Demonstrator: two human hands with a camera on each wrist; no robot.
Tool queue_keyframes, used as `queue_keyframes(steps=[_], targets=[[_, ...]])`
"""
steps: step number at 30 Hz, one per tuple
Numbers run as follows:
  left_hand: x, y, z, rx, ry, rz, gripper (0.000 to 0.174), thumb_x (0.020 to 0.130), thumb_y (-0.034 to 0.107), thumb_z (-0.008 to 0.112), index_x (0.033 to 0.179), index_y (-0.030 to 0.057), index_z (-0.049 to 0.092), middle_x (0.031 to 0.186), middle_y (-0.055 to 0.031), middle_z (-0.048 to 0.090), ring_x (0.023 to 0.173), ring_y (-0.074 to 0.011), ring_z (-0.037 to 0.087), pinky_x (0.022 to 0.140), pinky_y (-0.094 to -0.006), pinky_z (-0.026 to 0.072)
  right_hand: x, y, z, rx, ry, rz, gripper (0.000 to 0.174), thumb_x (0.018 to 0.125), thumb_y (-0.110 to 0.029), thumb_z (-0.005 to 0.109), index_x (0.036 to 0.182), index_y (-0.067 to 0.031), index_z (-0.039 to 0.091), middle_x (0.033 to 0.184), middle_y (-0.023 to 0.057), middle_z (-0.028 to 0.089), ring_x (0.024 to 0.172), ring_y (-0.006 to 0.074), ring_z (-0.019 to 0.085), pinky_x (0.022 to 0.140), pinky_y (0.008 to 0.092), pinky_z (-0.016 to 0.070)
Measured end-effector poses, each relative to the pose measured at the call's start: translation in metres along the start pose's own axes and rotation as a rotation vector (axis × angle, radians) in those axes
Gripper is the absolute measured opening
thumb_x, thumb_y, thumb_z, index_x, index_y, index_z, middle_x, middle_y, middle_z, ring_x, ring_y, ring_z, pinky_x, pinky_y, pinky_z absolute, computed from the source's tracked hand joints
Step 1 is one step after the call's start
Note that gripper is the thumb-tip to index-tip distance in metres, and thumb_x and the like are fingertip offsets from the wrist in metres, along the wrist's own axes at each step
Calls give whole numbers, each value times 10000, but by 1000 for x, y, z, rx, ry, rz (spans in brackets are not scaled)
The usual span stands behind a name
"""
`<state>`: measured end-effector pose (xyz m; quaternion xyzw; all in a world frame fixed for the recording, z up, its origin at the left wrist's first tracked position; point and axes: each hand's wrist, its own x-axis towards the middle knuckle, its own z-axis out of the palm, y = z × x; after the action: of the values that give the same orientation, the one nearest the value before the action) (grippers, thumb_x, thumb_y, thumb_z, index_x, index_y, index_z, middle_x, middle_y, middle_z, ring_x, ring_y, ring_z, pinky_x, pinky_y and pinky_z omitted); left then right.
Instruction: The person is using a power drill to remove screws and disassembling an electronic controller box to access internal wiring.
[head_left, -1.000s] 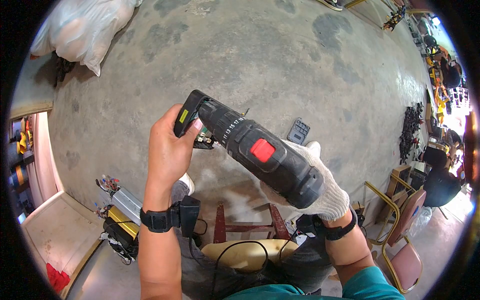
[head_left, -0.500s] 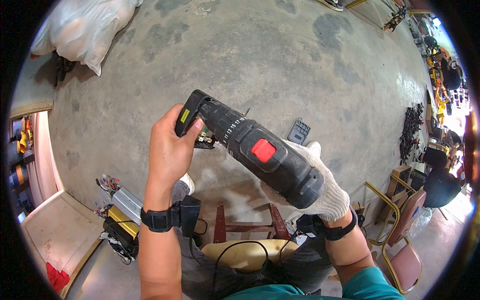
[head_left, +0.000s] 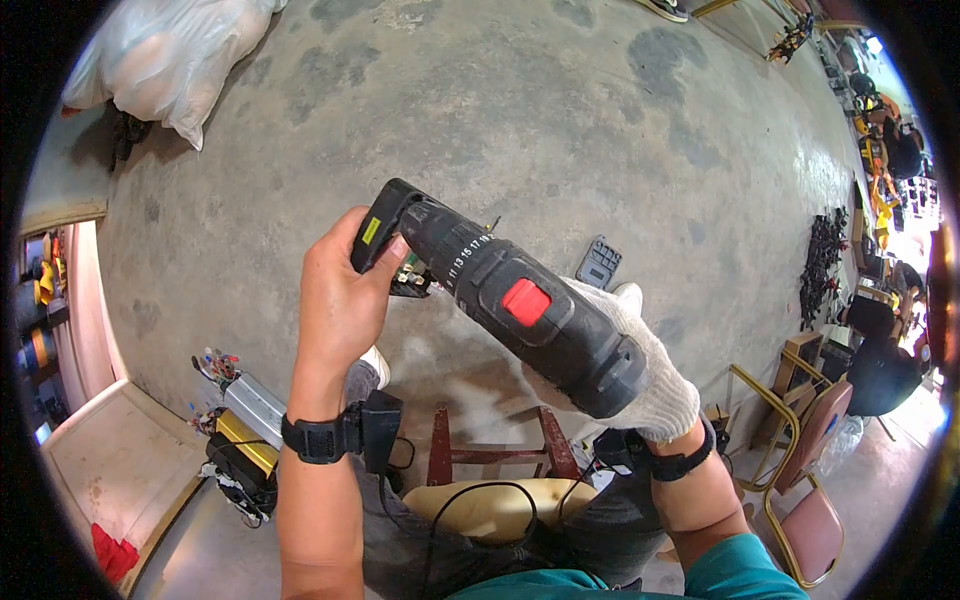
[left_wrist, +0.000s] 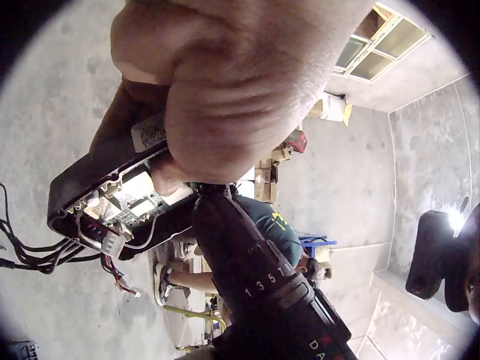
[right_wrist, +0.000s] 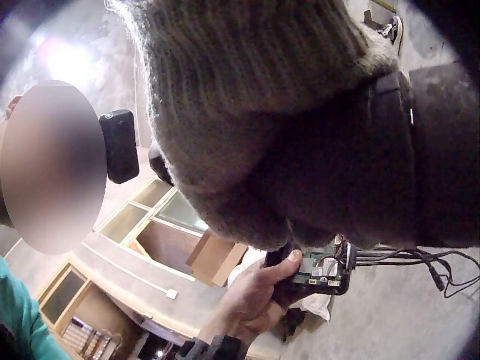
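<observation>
My bare left hand [head_left: 340, 290] holds a black plastic casing [head_left: 376, 228] with a yellow label, the thumb over its open side. Inside it, the left wrist view shows a green circuit board [left_wrist: 139, 206] with small wires and white plugs. My right hand [head_left: 655, 375], in a white knitted glove, grips a black cordless drill [head_left: 465, 262] with a red switch and a numbered collar. The drill's nose points into the casing by my left thumb; the bit tip is hidden. In the right wrist view the glove [right_wrist: 247, 112] covers most of the drill.
A dark moulded plastic piece [head_left: 598, 262] lies on the concrete floor beyond the drill. Black cables [left_wrist: 41, 259] trail from the casing. Hand tools [head_left: 215, 370] stand at my left, a pink-seated chair [head_left: 812, 530] at my right. A white sack [head_left: 165, 65] lies far left.
</observation>
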<state>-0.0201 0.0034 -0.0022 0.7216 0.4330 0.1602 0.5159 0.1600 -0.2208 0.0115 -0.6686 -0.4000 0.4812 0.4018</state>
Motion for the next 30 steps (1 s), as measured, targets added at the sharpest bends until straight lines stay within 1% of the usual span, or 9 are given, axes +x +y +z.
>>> queue_keyframes(steps=[5, 7, 8, 11, 13, 16, 20, 22, 30], targets=[[0, -1, 1, -13, 4, -11, 110, 926, 22, 707, 1026, -12, 678, 778, -19, 644, 719, -91, 553, 675, -276, 460, -3, 9, 0, 104, -2, 141, 778, 707, -153, 904, 1397, -11, 574, 1330, 192, 652, 1257, 349, 616, 1119, 409, 434], [0, 2, 1, -10, 2, -10, 110, 928, 28, 706, 1026, -11, 677, 785, -21, 649, 721, -91, 558, 679, -280, 465, -1, 0, 0, 33, 4, 144, 400, 1028, -212, 582, 1379, -21, 599, 1290, 89, 687, 1154, 173, 650, 1038, 311, 512], [0, 4, 1, -6, -1, -9, 110, 931, 34, 706, 1026, -10, 675, 792, -22, 655, 723, -92, 562, 682, -283, 470, 3, -11, -3, 34, 4, 143, 400, 1028, -212, 582, 1379, -21, 599, 1290, 89, 687, 1154, 173, 650, 1038, 311, 512], [-1, 7, 0, -88, -30, -108, 126, 932, 50, 707, 1028, -17, 660, 800, -29, 660, 733, -90, 570, 685, -283, 474, 10, -33, -9, -255, 21, -271, 446, 897, -219, 764, 1300, -59, 661, 1206, 68, 718, 1067, 161, 667, 962, 323, 540], [0, 5, -3, -78, -37, -136, 145, 940, 61, 708, 1052, -9, 651, 844, -14, 654, 771, -81, 572, 719, -268, 476, 2, -22, -9, -67, 79, -18, 580, 768, -147, 867, 1293, -26, 651, 1161, 122, 722, 1012, 214, 693, 931, 342, 543], [0, 5, -6, -144, -56, -168, 167, 943, 75, 715, 1075, 4, 641, 897, 2, 645, 823, -71, 574, 763, -252, 475, 10, -34, -17, 235, 23, 234, 530, 795, -136, 842, 1286, -43, 663, 1114, 87, 734, 985, 174, 684, 896, 342, 556], [1, 1, -7, -269, -76, -154, 165, 921, 56, 732, 1037, -14, 639, 875, -7, 658, 787, -66, 584, 719, -247, 492, 15, -39, -12, 577, 156, 213, 522, 784, -87, 831, 1282, -52, 677, 1101, 35, 725, 967, 129, 657, 877, 337, 569], [1, -1, -7, -309, -91, -160, 172, 918, 51, 735, 1046, -13, 641, 887, -5, 659, 801, -65, 585, 728, -247, 493, 17, -40, -12, 535, 139, 264, 600, 766, -42, 746, 1346, -30, 595, 1099, 110, 705, 912, 218, 692, 772, 368, 608], [-1, 4, -8, -443, -266, -202, 225, 893, 16, 757, 1087, -8, 645, 952, -16, 681, 866, -74, 615, 776, -252, 510, 25, -50, -5, 642, 242, 175, 749, 697, -66, 771, 1414, -6, 564, 1225, 143, 691, 1096, 250, 678, 936, 398, 583]])
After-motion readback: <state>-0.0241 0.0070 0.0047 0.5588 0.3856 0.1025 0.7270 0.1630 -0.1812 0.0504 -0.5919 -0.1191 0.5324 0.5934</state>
